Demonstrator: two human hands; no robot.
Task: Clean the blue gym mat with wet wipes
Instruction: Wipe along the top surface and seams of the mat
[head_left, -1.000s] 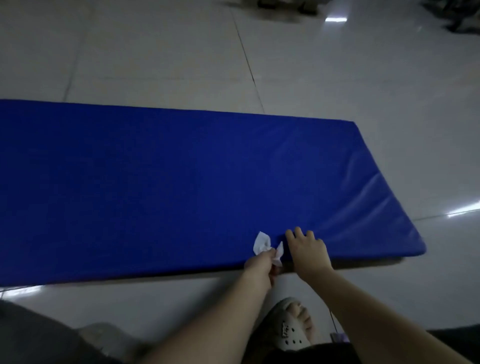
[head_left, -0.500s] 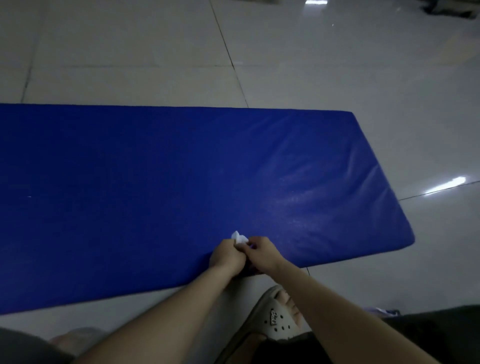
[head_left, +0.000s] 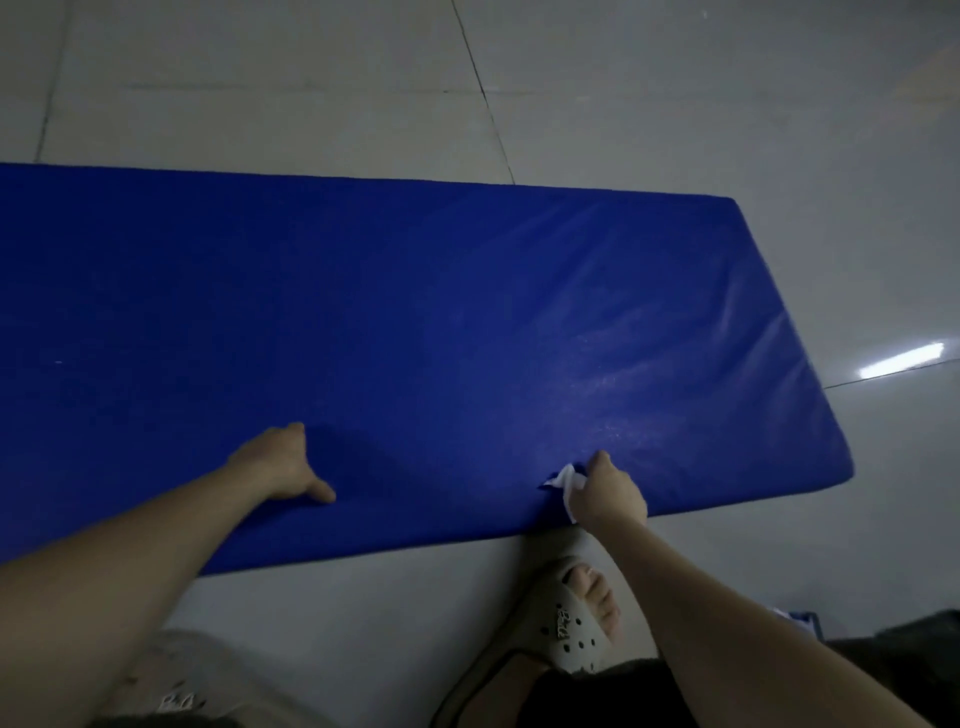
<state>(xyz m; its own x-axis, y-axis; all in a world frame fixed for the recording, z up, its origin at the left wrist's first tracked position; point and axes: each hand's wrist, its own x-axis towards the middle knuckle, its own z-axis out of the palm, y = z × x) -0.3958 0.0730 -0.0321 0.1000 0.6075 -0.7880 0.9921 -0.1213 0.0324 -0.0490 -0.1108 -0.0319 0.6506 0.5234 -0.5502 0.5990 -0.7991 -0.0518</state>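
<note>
Mat (head_left: 415, 312) lies across mid frame on the floor (head_left: 675, 104); left hand (head_left: 283, 467), lower left, presses flat with thumb out, probably steadying it; right hand (head_left: 610, 493) fingers bunch the wipe (head_left: 563, 478) at the near edge, probably to scrub.

The long blue padded gym mat (head_left: 415, 312) lies flat on the pale tiled floor (head_left: 311, 78). The left grip (head_left: 283, 467) rests on its near edge. Well to its right, the right grip (head_left: 608, 491) holds a crumpled white wet wipe (head_left: 566, 478) on the same edge. Nearer than the right grip, a pale perforated clog (head_left: 566, 629) stands on the floor.
</note>
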